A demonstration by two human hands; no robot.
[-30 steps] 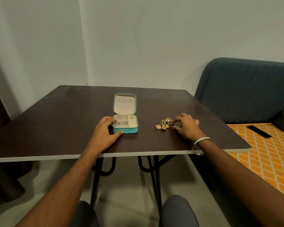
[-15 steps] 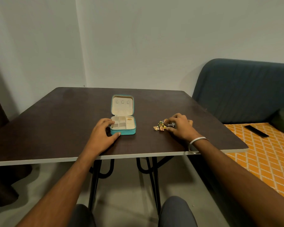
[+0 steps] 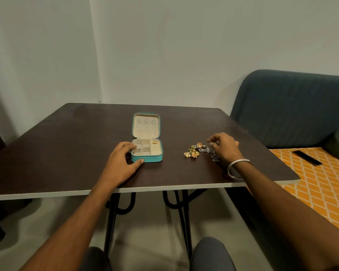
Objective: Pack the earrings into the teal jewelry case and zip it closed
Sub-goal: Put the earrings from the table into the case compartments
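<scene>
1. Across the middle of the view, a dark brown table point(image 3: 67, 153) on black hairpin legs stands in the corner of two pale walls.
2. To its right sits a dark blue sofa point(image 3: 292, 108) with an orange patterned cover point(image 3: 321, 192) on its seat, and a black remote point(image 3: 307, 157) lies on that cover.
3. Near the table's centre the teal jewelry case point(image 3: 146, 158) lies unzipped, its lid folded back flat on the far side and its cream compartments showing.
4. One small gold earring point(image 3: 154, 142) lies in the far right compartment.
5. At the case's near left corner the left hand point(image 3: 121, 163) rests on the table, fingers loosely spread over the left rim and the thumb tip touching the front wall.
6. Well right of the case lies a small heap of loose earrings point(image 3: 196, 151), gold and silver.
7. At the heap's right edge the right hand point(image 3: 225, 147), a silver bangle point(image 3: 236, 169) on its wrist, has its fingers curled and pinches a thin earring post between thumb and forefinger.
</scene>
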